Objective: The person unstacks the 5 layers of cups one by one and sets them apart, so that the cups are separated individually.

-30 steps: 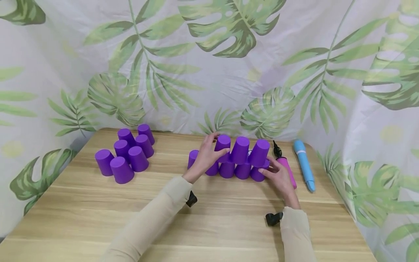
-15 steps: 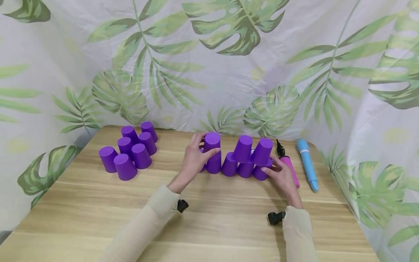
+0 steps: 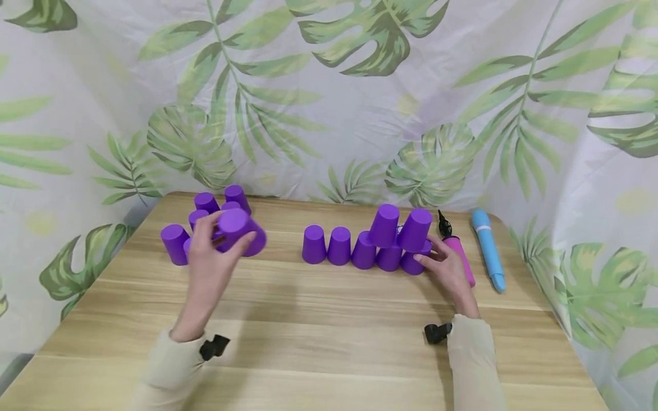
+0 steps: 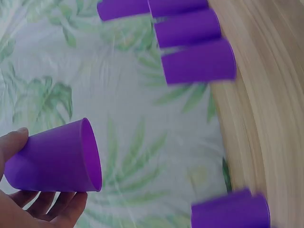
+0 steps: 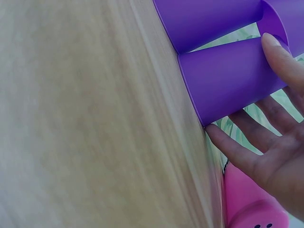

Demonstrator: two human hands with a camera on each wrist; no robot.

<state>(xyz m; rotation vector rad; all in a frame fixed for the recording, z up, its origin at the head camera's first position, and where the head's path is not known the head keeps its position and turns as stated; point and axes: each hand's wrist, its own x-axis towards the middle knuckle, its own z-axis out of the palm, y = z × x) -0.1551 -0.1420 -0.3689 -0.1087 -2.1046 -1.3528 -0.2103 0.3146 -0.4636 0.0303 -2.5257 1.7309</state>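
Note:
My left hand (image 3: pixel 211 268) grips a purple plastic cup (image 3: pixel 241 231), mouth down and tilted, in the air before the left group of cups. In the left wrist view the held cup (image 4: pixel 54 159) lies between thumb and fingers, its mouth facing right. Right of the middle, several upside-down purple cups stand in a row (image 3: pixel 339 245). Two more cups (image 3: pixel 384 225) sit on top at its right end. My right hand (image 3: pixel 449 271) holds the row's rightmost lower cup (image 5: pixel 232 78), thumb near its top and fingers along its far side.
Several purple cups (image 3: pixel 175 244) stand at the back left, partly hidden by my left hand. Right of my right hand lie a pink pump (image 3: pixel 460 260) with a black nozzle and a light blue pen-shaped tube (image 3: pixel 488 251). A leaf-print cloth (image 3: pixel 349 114) hangs behind the table (image 3: pixel 329 342).
My left hand has lifted the cup off the left end of the upper layer and carried it left to the other cups. My right hand stays at the row's right end.

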